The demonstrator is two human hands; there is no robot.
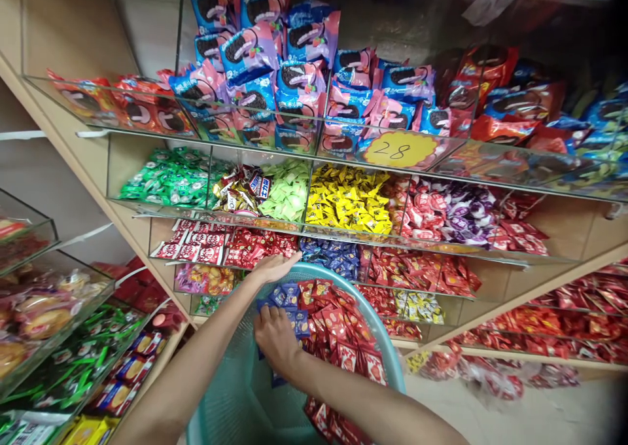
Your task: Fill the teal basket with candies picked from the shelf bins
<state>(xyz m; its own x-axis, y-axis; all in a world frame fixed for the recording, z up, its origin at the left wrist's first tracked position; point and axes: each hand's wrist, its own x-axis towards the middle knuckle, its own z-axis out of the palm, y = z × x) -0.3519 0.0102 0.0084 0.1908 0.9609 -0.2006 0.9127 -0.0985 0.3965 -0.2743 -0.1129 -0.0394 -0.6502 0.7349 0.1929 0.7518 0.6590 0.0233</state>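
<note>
My left hand (277,268) reaches to the far rim of the teal plastic basket (201,399), right by the front of a low shelf. Its visible fingers are stretched out and nothing shows in them. Inside the basket, my right hand (277,340) has its fingers curled down over small blue candy packets (297,320); part of its grip is hidden. Red candy packets (343,320) fill the basket's right side. Just beyond the left hand, more blue packets (331,255) lie in a shelf compartment beside red ones (260,245).
Clear-fronted shelves rise ahead with yellow candies (348,199), green candies (171,177) and pink-and-blue cookie packs (250,49). A yellow price tag (400,149) reads 28. Snack bins (63,327) stand at the left. Bagged sweets (490,376) lie on the floor at the right.
</note>
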